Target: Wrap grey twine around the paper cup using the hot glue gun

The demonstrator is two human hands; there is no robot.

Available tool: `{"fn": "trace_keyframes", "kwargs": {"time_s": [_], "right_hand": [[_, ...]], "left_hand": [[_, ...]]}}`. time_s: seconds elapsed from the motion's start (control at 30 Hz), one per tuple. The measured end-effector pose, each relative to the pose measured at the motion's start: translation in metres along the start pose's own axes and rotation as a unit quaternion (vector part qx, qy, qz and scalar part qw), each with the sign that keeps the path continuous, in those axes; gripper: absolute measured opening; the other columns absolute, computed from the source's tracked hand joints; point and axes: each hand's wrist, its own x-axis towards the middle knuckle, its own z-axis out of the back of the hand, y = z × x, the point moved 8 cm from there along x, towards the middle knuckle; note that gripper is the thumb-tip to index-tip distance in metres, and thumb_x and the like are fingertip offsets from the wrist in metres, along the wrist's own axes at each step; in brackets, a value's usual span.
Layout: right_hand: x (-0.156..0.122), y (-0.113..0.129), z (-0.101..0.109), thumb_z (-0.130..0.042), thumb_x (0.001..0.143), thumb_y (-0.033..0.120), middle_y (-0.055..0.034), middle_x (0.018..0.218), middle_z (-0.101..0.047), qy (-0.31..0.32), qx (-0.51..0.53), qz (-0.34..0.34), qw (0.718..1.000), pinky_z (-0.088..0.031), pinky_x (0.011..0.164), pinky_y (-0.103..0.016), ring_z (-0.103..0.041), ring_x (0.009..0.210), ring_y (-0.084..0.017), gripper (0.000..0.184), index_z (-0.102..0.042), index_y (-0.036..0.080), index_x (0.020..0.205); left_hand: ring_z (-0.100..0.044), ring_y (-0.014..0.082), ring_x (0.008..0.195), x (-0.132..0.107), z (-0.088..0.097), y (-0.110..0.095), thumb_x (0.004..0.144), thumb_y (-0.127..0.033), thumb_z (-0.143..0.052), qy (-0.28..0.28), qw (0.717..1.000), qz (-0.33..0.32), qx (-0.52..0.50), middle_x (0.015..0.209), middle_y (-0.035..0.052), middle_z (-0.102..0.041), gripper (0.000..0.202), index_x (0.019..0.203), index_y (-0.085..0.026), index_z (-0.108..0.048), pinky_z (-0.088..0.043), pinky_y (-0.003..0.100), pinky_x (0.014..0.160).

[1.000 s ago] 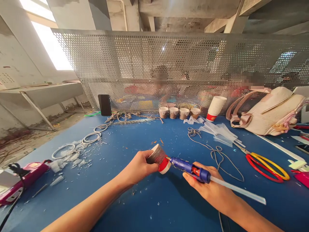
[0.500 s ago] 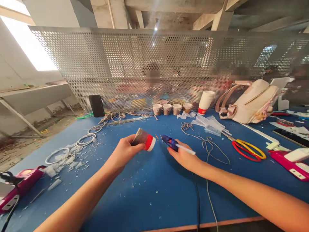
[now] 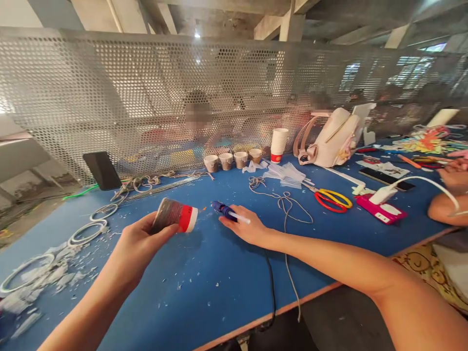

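One paper cup (image 3: 174,215), tipped sideways, is clamped in the left hand (image 3: 141,243) above the left part of the table (image 3: 241,297). Just to the right, apart from it, the right hand (image 3: 248,226) grips a blue glue gun (image 3: 221,209), its nozzle not touching the cup. White rings (image 3: 70,241) and pale scraps (image 3: 60,273) lie left; scissors (image 3: 331,198) with red and yellow handles rest right. Farther off stand a dark phone (image 3: 102,170), four small cups (image 3: 226,162) in a row, a cup stack (image 3: 279,142) and a pale backpack (image 3: 336,139), before a perforated screen (image 3: 146,92).
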Motion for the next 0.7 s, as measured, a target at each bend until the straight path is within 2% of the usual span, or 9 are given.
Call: {"fn": "trace_keyframes", "kwargs": {"time_s": [0.17, 0.27, 0.33, 0.53, 0.7], "right_hand": [[0.007, -0.015, 0.006, -0.045, 0.094, 0.049, -0.0093, 0.094, -0.066, -0.047, 0.025, -0.061, 0.997, -0.041, 0.071, -0.029, -0.062, 0.089, -0.024, 0.036, -0.058, 0.016, 0.097], [0.008, -0.022, 0.007, -0.030, 0.100, 0.044, -0.0062, 0.099, -0.067, -0.061, 0.048, -0.078, 0.994, -0.042, 0.072, -0.026, -0.062, 0.091, -0.020, 0.038, -0.057, 0.018, 0.107], [0.008, -0.026, 0.006, -0.026, 0.101, 0.042, -0.0042, 0.099, -0.068, -0.060, 0.056, -0.087, 0.993, -0.042, 0.073, -0.026, -0.062, 0.091, -0.019, 0.039, -0.058, 0.020, 0.107], [0.009, -0.030, 0.004, -0.042, 0.095, 0.046, -0.0110, 0.099, -0.069, -0.045, 0.046, -0.102, 0.993, -0.042, 0.079, -0.038, -0.061, 0.096, -0.029, 0.036, -0.063, 0.017, 0.098], [0.002, -0.032, 0.008, -0.047, 0.091, 0.050, -0.0146, 0.103, -0.068, -0.030, 0.053, -0.090, 0.994, -0.043, 0.082, -0.043, -0.060, 0.099, -0.033, 0.040, -0.063, 0.014, 0.098]], "left_hand": [[-0.045, 0.0119, 0.063, -0.001, -0.005, -0.003, 0.063, -0.020, -0.067, 0.006, 1.000, 0.009, -0.016, 0.049, -0.0097, -0.052, 0.011, 0.056, -0.018, -0.058, -0.034, 0.019, 0.062], [-0.046, 0.0129, 0.064, -0.002, -0.007, -0.002, 0.064, -0.023, -0.068, 0.010, 1.000, 0.014, -0.010, 0.050, -0.0092, -0.053, 0.017, 0.052, -0.019, -0.055, -0.034, 0.020, 0.063], [-0.046, 0.0133, 0.065, -0.001, -0.007, -0.001, 0.064, -0.024, -0.069, 0.004, 1.000, 0.016, -0.006, 0.052, -0.0088, -0.055, 0.022, 0.050, -0.019, -0.053, -0.035, 0.020, 0.064], [-0.044, 0.0137, 0.062, -0.003, -0.013, 0.000, 0.063, -0.025, -0.071, 0.015, 1.000, 0.015, 0.001, 0.051, -0.0077, -0.055, 0.017, 0.054, -0.020, -0.057, -0.034, 0.020, 0.061], [-0.041, 0.0132, 0.061, -0.001, -0.018, 0.005, 0.060, -0.029, -0.070, 0.020, 1.000, 0.018, 0.000, 0.051, -0.0076, -0.050, 0.016, 0.055, -0.020, -0.057, -0.033, 0.021, 0.060]]}}
